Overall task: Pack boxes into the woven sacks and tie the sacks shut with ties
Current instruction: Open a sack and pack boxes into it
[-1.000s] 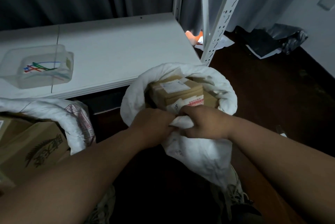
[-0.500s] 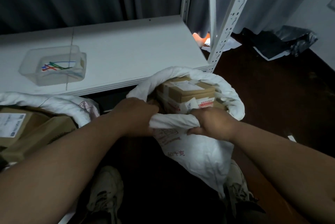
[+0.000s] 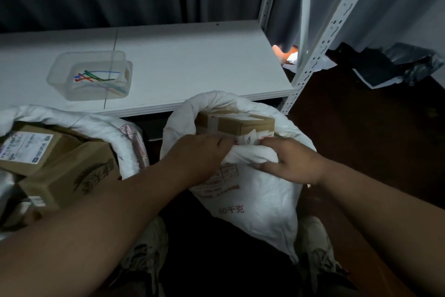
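A white woven sack (image 3: 260, 202) with red print stands between my feet, its rim rolled down. Brown cardboard boxes (image 3: 237, 123) with labels fill it to the top. My left hand (image 3: 199, 154) and my right hand (image 3: 289, 164) both grip the near rolled rim of this sack, a short way apart. A second white sack (image 3: 96, 125) lies open at the left with more cardboard boxes (image 3: 69, 176) in it. Coloured ties (image 3: 96, 77) lie in a clear plastic tub (image 3: 62, 75) on the white shelf.
The white shelf board (image 3: 192, 60) runs across behind the sacks, with perforated metal uprights (image 3: 320, 39) at its right corner. Dark curtains hang behind. Black bags (image 3: 395, 63) lie on the dark floor at the right. My shoes (image 3: 317, 251) are below the sack.
The view has shifted right and down, so the shelf and tub sit further right. My hands have spread apart along the sack's near rim and unrolled it, showing more of the red print.
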